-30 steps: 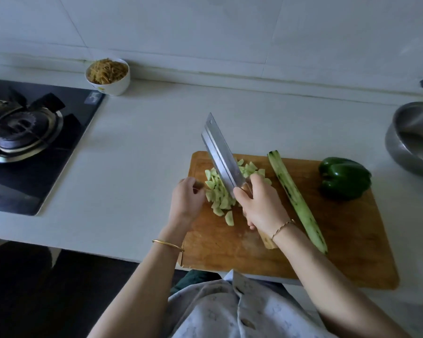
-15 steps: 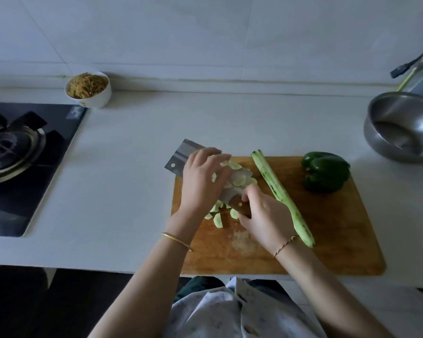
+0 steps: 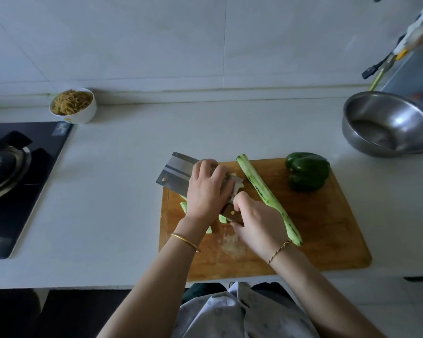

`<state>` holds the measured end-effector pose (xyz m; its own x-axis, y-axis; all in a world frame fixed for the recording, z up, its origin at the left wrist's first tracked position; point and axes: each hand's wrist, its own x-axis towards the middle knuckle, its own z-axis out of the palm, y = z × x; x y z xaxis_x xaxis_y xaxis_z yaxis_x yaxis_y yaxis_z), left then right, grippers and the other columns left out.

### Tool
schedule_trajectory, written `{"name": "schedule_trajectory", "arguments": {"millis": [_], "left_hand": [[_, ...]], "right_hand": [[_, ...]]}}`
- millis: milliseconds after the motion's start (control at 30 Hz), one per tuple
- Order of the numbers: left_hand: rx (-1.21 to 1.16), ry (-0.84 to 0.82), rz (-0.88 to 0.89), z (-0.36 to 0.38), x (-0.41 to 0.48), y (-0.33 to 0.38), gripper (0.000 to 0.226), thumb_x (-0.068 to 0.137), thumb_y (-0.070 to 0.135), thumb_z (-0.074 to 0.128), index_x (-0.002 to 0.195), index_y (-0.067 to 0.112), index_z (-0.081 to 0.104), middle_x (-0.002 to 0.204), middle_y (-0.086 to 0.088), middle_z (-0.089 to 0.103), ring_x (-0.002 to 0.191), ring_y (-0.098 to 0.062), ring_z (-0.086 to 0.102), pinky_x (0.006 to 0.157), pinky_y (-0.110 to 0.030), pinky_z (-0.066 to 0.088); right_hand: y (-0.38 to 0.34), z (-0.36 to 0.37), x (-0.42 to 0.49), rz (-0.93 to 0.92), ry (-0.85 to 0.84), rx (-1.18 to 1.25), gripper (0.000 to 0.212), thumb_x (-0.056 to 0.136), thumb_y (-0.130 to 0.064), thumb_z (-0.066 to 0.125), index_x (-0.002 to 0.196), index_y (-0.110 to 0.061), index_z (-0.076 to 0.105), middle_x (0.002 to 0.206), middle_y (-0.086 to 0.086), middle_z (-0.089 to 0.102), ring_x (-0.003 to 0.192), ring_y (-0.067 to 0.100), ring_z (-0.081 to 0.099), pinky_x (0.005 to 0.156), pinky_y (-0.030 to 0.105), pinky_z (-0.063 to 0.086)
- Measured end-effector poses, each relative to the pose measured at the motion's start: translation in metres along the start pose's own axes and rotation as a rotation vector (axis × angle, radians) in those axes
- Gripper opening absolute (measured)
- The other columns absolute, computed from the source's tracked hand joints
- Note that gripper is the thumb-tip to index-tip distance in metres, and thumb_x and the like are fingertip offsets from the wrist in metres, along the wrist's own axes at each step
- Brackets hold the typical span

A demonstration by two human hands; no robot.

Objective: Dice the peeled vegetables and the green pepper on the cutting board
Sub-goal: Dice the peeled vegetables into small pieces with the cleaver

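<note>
Diced pale pieces (image 3: 183,206) sit on the wooden cutting board (image 3: 327,240), 9 o'clock of the long peeled vegetable (image 3: 264,193); glossy green pepper (image 3: 305,170) at 1 o'clock. Your right hand (image 3: 257,225) grips the steel cleaver (image 3: 176,173); your left hand (image 3: 205,191) rests across its blade, fingers relaxed. White table (image 3: 120,191).

A white bowl (image 3: 83,117) heaped with pale brown shreds stands at the upper left, against the tiled wall (image 3: 156,45). Just below it, a black gas hob (image 3: 22,191) is set into the pale worktop (image 3: 122,191). A steel bowl (image 3: 401,118) sits at the right edge.
</note>
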<state>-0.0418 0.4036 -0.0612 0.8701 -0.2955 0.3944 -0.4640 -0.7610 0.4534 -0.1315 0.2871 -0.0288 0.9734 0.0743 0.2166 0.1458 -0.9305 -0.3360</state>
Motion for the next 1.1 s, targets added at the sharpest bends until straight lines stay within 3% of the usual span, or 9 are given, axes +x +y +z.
{"name": "schedule_trajectory", "arguments": {"millis": [167,433,600,733,933,1100], "left_hand": [[0.019,0.049,-0.033,0.003,0.003,0.003,0.029,0.089,0.032,0.047,0.089,0.008,0.062,0.100,-0.012,0.054,0.103,-0.032,0.049,0.084,-0.041,0.048],[-0.004,0.050,-0.083,0.008,0.007,0.007,0.030,0.088,0.030,0.042,0.088,0.006,0.060,0.098,-0.014,0.054,0.095,-0.033,0.051,0.074,-0.040,0.051],[-0.026,0.032,-0.150,0.012,0.005,0.003,0.022,0.088,0.025,0.048,0.089,0.005,0.058,0.100,-0.015,0.053,0.097,-0.033,0.049,0.071,-0.042,0.052],[-0.035,0.025,-0.172,0.017,-0.001,0.000,0.013,0.089,0.016,0.057,0.087,0.004,0.055,0.101,-0.015,0.053,0.096,-0.034,0.049,0.073,-0.042,0.051],[-0.044,0.011,-0.197,0.020,-0.013,-0.006,0.012,0.091,0.016,0.056,0.089,0.004,0.056,0.104,-0.014,0.052,0.098,-0.032,0.047,0.080,-0.041,0.048],[-0.056,-0.040,-0.248,0.020,-0.023,-0.012,0.014,0.093,0.018,0.055,0.092,0.004,0.056,0.107,-0.015,0.051,0.101,-0.031,0.044,0.082,-0.042,0.049]], "right_hand": [[0.002,-0.005,0.001,0.000,0.013,-0.028,0.058,0.040,-0.014,0.096,0.074,-0.013,0.049,0.052,-0.007,0.047,0.043,0.008,0.024,0.043,0.009,-0.003],[0.010,-0.005,0.001,0.016,-0.023,0.015,0.057,0.045,-0.010,0.094,0.077,-0.014,0.047,0.055,-0.007,0.048,0.043,0.010,0.028,0.043,0.008,0.003],[0.012,-0.010,0.002,0.015,-0.021,0.004,0.060,0.041,-0.011,0.095,0.077,-0.014,0.047,0.058,-0.014,0.028,0.042,0.009,0.023,0.044,0.009,-0.002],[0.018,-0.007,-0.001,0.030,-0.057,0.002,0.060,0.045,-0.011,0.094,0.079,-0.015,0.045,0.053,-0.009,0.042,0.042,0.009,0.027,0.042,0.009,0.002],[0.024,-0.005,-0.002,0.055,-0.067,-0.037,0.057,0.044,-0.013,0.095,0.077,-0.014,0.048,0.059,-0.013,0.030,0.041,0.008,0.024,0.043,0.008,0.000],[0.031,0.000,-0.004,0.081,-0.078,-0.075,0.056,0.046,-0.013,0.095,0.077,-0.014,0.048,0.054,-0.010,0.042,0.043,0.009,0.026,0.040,0.009,0.003]]}}
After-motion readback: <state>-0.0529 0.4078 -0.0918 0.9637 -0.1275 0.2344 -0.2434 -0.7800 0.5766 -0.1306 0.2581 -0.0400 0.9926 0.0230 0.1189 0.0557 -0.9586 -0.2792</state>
